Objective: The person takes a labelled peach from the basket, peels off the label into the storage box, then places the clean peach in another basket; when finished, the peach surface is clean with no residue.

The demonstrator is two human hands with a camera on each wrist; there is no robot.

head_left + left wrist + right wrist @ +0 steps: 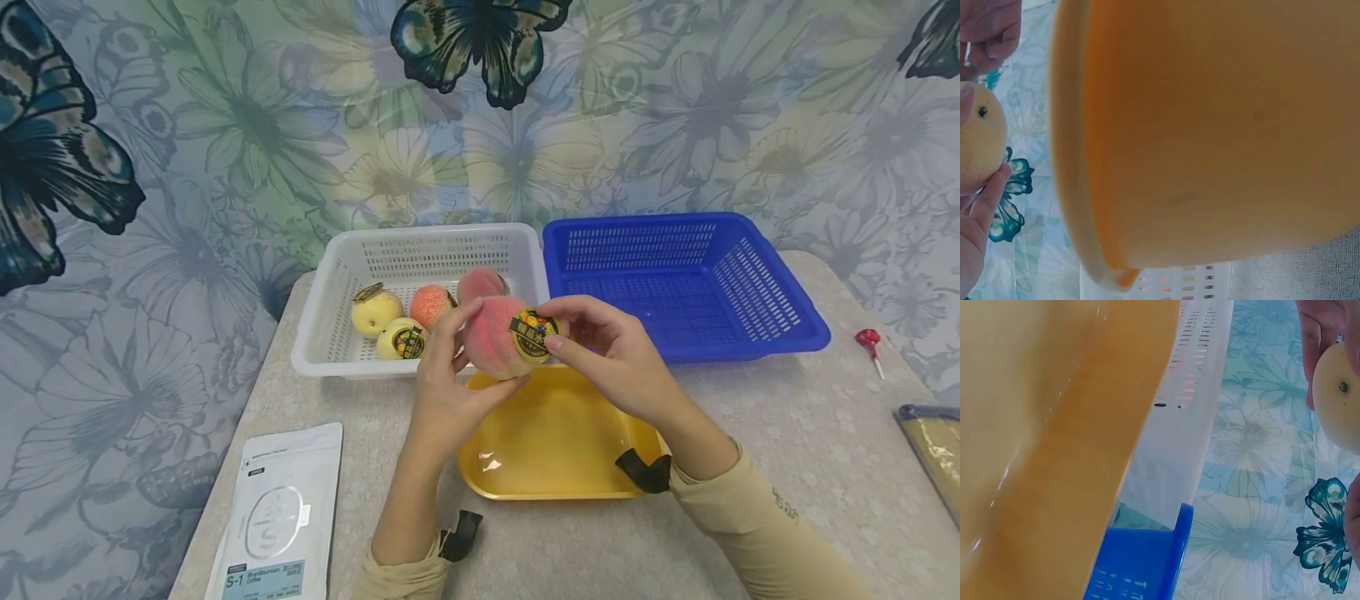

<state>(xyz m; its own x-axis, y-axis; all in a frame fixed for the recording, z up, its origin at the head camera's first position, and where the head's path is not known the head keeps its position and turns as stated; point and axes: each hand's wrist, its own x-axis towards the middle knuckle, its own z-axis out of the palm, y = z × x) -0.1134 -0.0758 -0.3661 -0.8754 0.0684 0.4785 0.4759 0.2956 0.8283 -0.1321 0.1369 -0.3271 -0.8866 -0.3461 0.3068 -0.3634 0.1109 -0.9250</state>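
Observation:
A pink peach (495,337), with a round black-and-gold sticker (532,336) on its side, is held up over a yellow tray (555,458). My left hand (450,392) grips it from the left, thumb below and fingers behind. On the other side, my right hand (618,354) pinches the sticker's right edge between thumb and fingers. The peach's pale underside (982,140) with a dark stem spot shows in both wrist views. Behind, a white basket (315,354) holds another peach (482,283), an orange-red fruit (432,306) and two yellow fruits (377,312).
A blue basket (802,333) stands right of the white one. On the table (750,417), a white coffee bag (281,508) lies at left. A red lollipop (868,338) and a flat yellowish package (933,450) lie at right. Patterned fabric (675,125) hangs behind.

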